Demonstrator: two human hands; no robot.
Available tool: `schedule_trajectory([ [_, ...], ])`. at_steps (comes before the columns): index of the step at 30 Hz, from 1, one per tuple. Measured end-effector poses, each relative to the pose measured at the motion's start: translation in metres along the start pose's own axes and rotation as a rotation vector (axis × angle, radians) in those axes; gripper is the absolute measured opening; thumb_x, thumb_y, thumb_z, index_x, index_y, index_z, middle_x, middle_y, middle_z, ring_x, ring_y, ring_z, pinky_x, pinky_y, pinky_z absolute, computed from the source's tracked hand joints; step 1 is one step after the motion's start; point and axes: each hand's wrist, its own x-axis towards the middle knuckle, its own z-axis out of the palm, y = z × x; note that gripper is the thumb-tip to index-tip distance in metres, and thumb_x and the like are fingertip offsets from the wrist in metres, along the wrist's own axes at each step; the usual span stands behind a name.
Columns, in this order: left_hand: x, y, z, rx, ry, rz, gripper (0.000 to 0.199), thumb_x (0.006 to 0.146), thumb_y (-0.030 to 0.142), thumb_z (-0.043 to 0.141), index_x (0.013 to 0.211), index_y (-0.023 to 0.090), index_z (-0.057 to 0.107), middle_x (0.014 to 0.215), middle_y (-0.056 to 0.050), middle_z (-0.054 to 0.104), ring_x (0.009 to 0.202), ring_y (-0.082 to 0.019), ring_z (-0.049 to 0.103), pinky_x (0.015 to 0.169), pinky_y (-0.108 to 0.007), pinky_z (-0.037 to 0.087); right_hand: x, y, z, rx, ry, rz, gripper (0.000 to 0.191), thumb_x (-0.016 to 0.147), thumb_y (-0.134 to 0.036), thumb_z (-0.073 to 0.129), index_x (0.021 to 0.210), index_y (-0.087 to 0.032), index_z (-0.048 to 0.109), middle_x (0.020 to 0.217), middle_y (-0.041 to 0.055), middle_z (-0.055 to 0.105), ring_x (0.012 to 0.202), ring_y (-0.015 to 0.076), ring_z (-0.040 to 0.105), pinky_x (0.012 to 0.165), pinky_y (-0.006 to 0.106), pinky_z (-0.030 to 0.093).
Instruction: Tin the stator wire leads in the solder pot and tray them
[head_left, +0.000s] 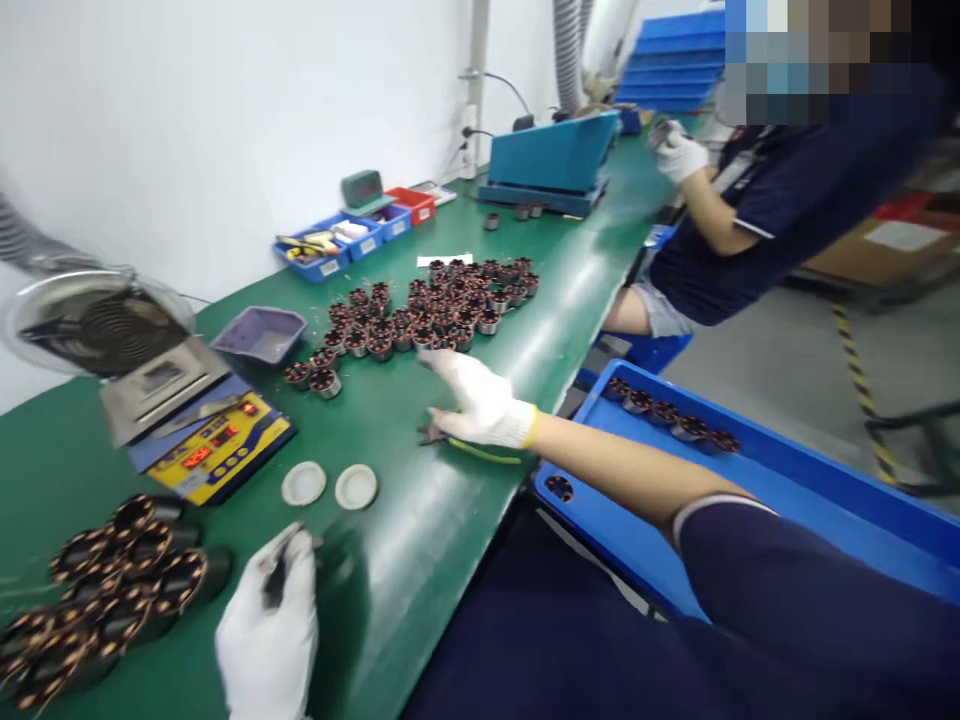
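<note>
My left hand (pixel 268 625), in a white glove, is low on the green bench with its fingers curled together. A dark patch shows at its fingertips; whether that is a small object or a stain, I cannot make out. My right hand (pixel 480 398), also gloved, reaches across the bench with thumb and fingers apart. Just beneath it are cutting pliers (pixel 484 453) with a green handle, partly hidden by the hand. Beyond its fingertips stand many small copper-wound motor stators (pixel 442 305) in a cluster. Larger wound stators (pixel 124 570) sit at the lower left.
Two small white round lids (pixel 355 487) lie near a soldering station (pixel 217 450) with a lit display. A purple tray (pixel 262 335) and blue parts bins (pixel 315 250) line the wall side. A blue tray (pixel 787 500) holds several stators at right. A gloved co-worker (pixel 787 190) sits farther along.
</note>
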Motion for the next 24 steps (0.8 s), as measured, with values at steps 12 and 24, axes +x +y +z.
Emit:
schedule_trajectory([
  [12,0.012,-0.001,-0.008,-0.125,0.041,-0.003,0.042,0.080,0.053,0.062,0.102,0.017,0.066,0.095,-0.008,0.072,0.083,-0.021,0.069,0.082,-0.033,0.055,0.128,-0.078,0.069,-0.197,-0.374,-0.121,0.053,0.086,-0.022,0.054,0.138,-0.015,0.048,0.125,0.0174,0.062,0.119,0.0293,0.053,0.112,0.052,0.027],
  [24,-0.013,0.027,0.001,-1.063,-0.250,-0.703,0.041,0.082,0.056,0.062,0.082,0.015,0.065,0.064,-0.002,0.063,0.046,-0.011,0.055,0.039,-0.020,0.042,0.038,-0.145,0.009,0.733,-0.451,-0.019,0.068,0.079,-0.044,0.071,0.136,-0.014,0.050,0.120,0.0121,0.063,0.089,0.0191,0.063,0.080,0.036,0.052],
])
